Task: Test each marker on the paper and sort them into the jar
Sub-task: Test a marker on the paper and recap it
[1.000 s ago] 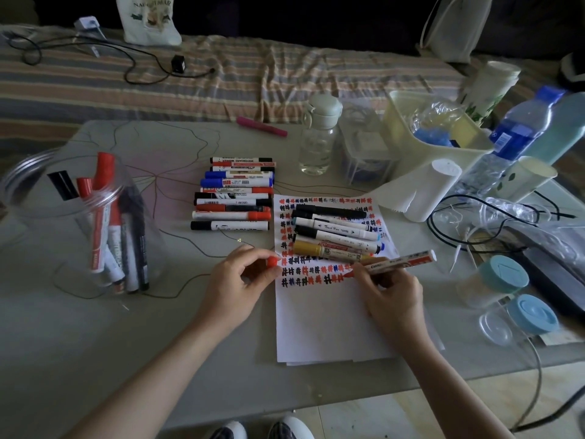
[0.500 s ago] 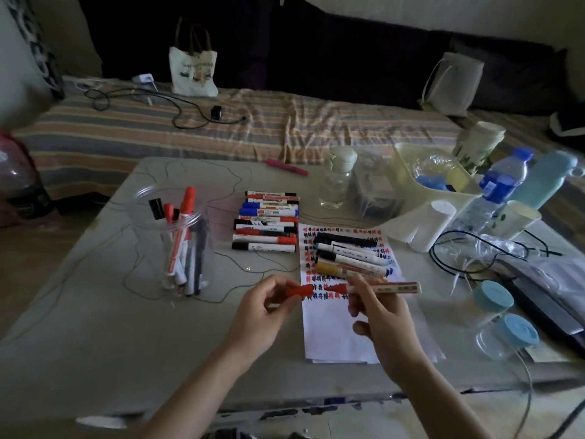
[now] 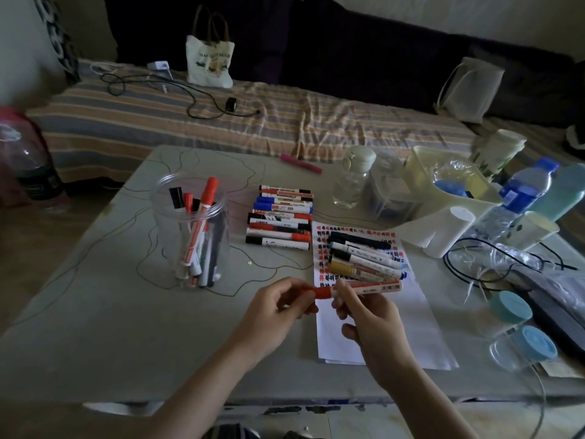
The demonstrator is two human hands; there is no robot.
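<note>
Head view, largest first: the worktop (image 3: 95, 312) is a smooth, pale slab with thin dark lines wandering over it, hard enough that a dropped marker would likely roll off toward the near edge. Right of centre lies the paper (image 3: 373, 324), a thin white sheet, its upper half rimmed with red and black test marks and carrying several loose markers (image 3: 364, 259); a nudge from a wrist could scatter those round barrels. Left of centre stands the jar (image 3: 190, 229), clear, cylindrical, light-looking plastic, already holding upright pens; a careless drop-in may tip it. Beside the paper sits a tidy row of markers (image 3: 278, 217). Low centre, the red marker (image 3: 364, 286) is held level above the paper's left edge: the right hand (image 3: 370, 318) pinches its white barrel, the left hand (image 3: 278, 307) grips the red cap end. If the cap goes on crooked, the tip could dry out or smear the fingers.
</note>
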